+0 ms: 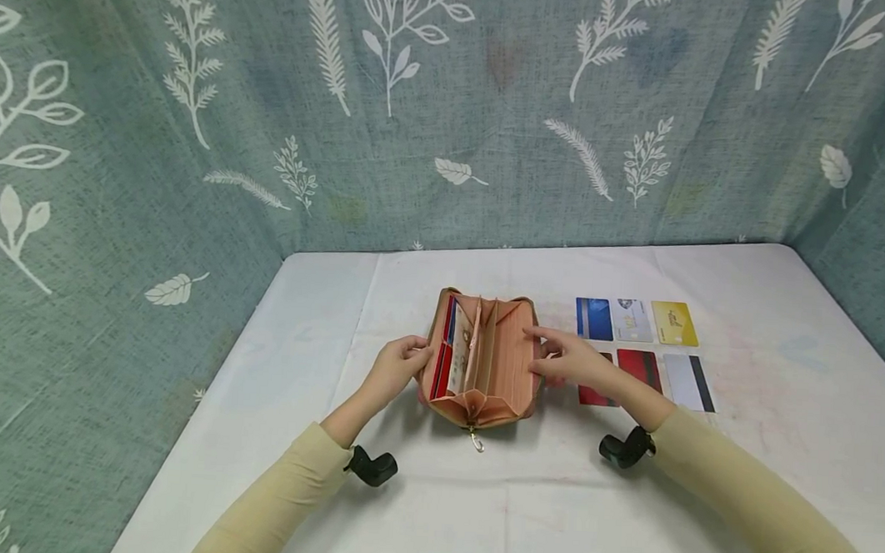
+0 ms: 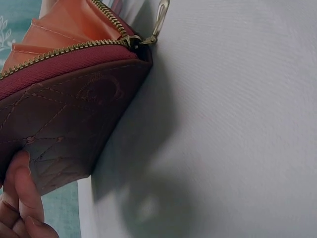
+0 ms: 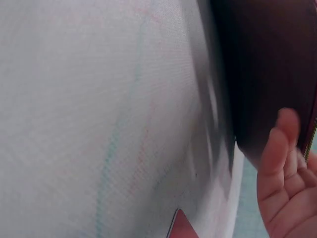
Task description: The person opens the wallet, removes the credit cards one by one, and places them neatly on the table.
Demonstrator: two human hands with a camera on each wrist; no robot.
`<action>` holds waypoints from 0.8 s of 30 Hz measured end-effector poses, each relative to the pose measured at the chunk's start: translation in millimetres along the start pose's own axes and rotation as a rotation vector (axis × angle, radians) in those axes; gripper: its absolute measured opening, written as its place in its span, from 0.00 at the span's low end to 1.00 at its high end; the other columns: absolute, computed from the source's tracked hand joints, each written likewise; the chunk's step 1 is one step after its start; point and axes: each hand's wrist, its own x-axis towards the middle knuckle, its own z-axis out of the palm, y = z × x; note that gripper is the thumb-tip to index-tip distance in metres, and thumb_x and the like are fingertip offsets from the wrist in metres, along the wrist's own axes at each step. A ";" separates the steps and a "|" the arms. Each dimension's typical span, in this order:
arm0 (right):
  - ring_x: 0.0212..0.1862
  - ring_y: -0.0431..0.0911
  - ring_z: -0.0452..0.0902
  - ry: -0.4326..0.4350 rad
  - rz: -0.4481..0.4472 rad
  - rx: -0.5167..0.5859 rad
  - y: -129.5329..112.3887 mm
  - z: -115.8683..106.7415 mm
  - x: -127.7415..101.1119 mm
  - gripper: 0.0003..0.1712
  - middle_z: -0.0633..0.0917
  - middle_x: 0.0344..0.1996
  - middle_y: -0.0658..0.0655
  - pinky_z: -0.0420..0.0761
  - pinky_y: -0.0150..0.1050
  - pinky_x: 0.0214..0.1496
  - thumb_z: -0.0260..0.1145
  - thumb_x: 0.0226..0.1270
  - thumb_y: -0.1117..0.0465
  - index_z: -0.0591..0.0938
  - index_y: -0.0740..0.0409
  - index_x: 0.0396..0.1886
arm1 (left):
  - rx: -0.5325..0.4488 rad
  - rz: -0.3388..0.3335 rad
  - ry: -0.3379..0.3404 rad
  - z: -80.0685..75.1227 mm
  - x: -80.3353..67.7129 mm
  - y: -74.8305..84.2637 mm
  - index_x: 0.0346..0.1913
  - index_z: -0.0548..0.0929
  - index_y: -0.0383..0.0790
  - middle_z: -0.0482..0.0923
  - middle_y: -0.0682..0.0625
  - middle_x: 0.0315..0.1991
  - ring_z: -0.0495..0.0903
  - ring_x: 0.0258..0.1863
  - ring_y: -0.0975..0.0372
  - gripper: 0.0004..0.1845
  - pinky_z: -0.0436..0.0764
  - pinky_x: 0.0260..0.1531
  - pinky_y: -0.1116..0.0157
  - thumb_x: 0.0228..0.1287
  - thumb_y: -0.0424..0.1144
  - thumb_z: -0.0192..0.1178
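Observation:
A pink zip-around wallet [image 1: 483,362] lies spread open on the white table, showing accordion pockets with red and blue cards tucked in its left side. My left hand [image 1: 400,364] grips the wallet's left wall, with a finger [image 2: 22,198] pressed on the quilted outer side [image 2: 64,124]. The zipper pull [image 2: 161,15] hangs at the near end. My right hand [image 1: 567,358] rests with relaxed fingers [image 3: 285,173] against the wallet's right wall [image 3: 267,74].
Right of the wallet several cards lie in two rows: blue [image 1: 594,318], silver [image 1: 633,320], yellow [image 1: 674,323], red [image 1: 640,366], white with a black stripe [image 1: 688,381], and another red one [image 1: 594,395] partly under my right wrist. Leaf-patterned cloth walls surround the table [image 1: 475,512].

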 end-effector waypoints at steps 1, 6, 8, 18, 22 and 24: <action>0.27 0.44 0.73 -0.014 0.010 0.025 0.0 0.1 0.9 0.38 0.79 0.35 0.58 0.77 0.40 0.30 0.64 0.60 0.60 0.60 0.58 0.68 | -0.002 0.001 0.003 -0.2 -0.1 -0.5 0.47 0.76 0.25 0.82 0.34 0.38 0.78 0.23 0.69 0.15 0.74 0.27 0.70 0.65 0.36 0.53; 0.26 0.43 0.72 -0.056 0.039 0.092 -0.9 -0.7 3.9 0.41 0.80 0.34 0.57 0.75 0.38 0.30 0.62 0.60 0.63 0.54 0.59 0.70 | 0.029 0.013 0.004 -3.3 -0.6 -2.9 0.50 0.75 0.26 0.82 0.39 0.34 0.76 0.23 0.69 0.16 0.73 0.25 0.70 0.65 0.36 0.53; 0.28 0.42 0.73 -0.059 0.041 0.099 -2.1 -1.0 4.2 0.42 0.80 0.38 0.60 0.76 0.38 0.31 0.62 0.60 0.63 0.52 0.59 0.71 | 0.070 0.029 0.025 -5.3 -0.5 -2.9 0.52 0.75 0.29 0.79 0.43 0.29 0.71 0.20 0.69 0.17 0.71 0.22 0.70 0.63 0.36 0.55; 0.32 0.40 0.76 -0.043 0.034 0.077 -9.2 0.8 4.5 0.44 0.75 0.51 0.68 0.77 0.38 0.33 0.60 0.59 0.63 0.49 0.61 0.71 | 0.201 0.112 0.070 -10.3 4.5 3.5 0.52 0.77 0.34 0.69 0.50 0.26 0.63 0.18 0.65 0.19 0.63 0.17 0.71 0.56 0.31 0.60; 0.32 0.40 0.76 -0.049 0.031 0.080 -8.8 0.8 5.2 0.44 0.75 0.51 0.68 0.77 0.38 0.32 0.61 0.59 0.64 0.49 0.63 0.71 | 0.268 0.111 0.052 -10.2 4.7 10.4 0.50 0.80 0.35 0.71 0.49 0.24 0.64 0.19 0.64 0.17 0.64 0.17 0.70 0.56 0.30 0.58; 0.33 0.40 0.77 -0.055 0.027 0.083 -7.8 0.9 5.9 0.44 0.75 0.51 0.68 0.77 0.38 0.32 0.61 0.59 0.64 0.48 0.63 0.71 | 0.286 0.083 0.042 -10.0 5.2 14.1 0.49 0.81 0.35 0.72 0.49 0.23 0.64 0.19 0.63 0.17 0.65 0.18 0.69 0.55 0.30 0.57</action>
